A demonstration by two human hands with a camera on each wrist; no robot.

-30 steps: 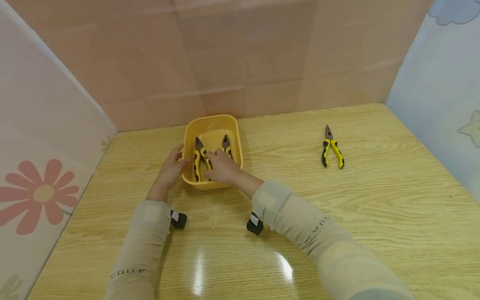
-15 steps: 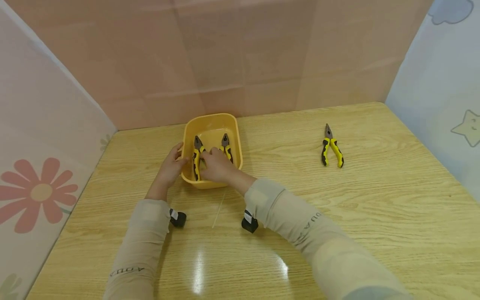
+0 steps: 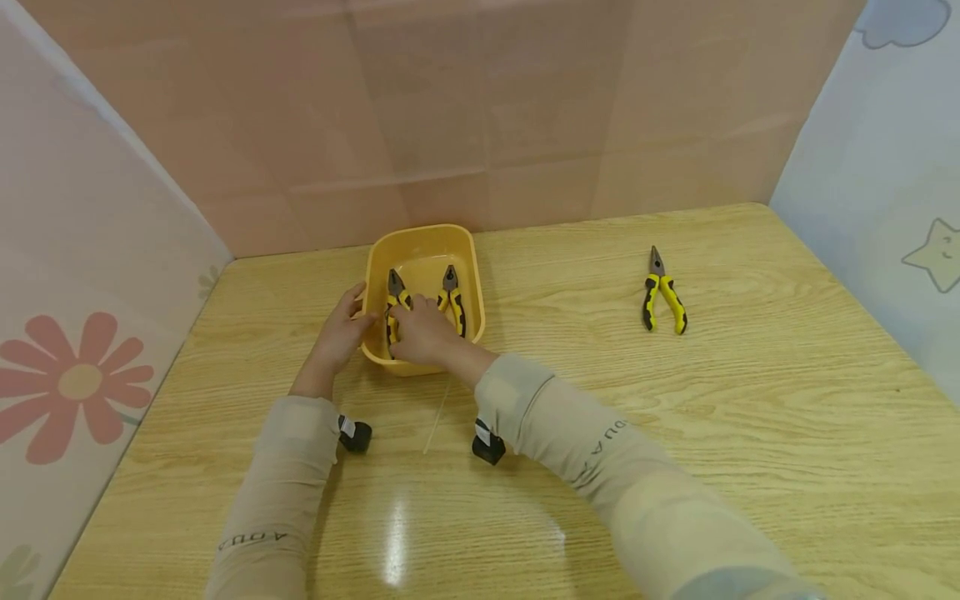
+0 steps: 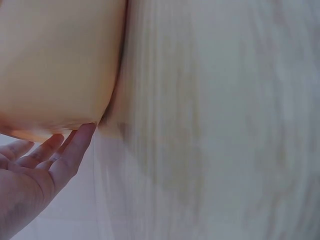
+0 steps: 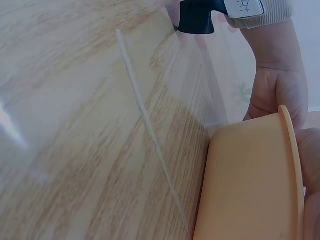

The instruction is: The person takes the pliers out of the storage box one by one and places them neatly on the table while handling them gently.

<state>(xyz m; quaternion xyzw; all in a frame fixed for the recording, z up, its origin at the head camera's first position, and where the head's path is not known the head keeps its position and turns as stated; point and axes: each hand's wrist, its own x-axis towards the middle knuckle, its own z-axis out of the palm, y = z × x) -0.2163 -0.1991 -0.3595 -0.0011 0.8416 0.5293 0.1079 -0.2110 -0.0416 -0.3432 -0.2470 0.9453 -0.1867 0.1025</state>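
Note:
A yellow plastic basin (image 3: 467, 250) stands near the back of the table. My left hand (image 3: 341, 335) holds its left side, thumb at the rim and fingers against the outer wall; in the left wrist view those fingers touch the wall. Inside lie two yellow-and-black pliers, heads pointing away: the left pliers (image 3: 396, 283) and the right pliers (image 3: 452, 287). My right hand (image 3: 426, 332) reaches over the front rim and grips the left pliers by the handles, which it partly covers. Its fingertips are hard to make out, and the right wrist view does not show the grip.
Long-nose pliers (image 3: 657, 287) with yellow-and-black handles lie on the table to the right. A thin pale strip (image 3: 437, 421) runs across the wood in front of the basin. Walls with printed fabric stand around the back and sides. Each wrist carries a black camera.
My right hand has shifted left inside the basin, from the right handle of the left pliers across both handles, uncovering more of the right pliers. My left hand stays at the basin's side.

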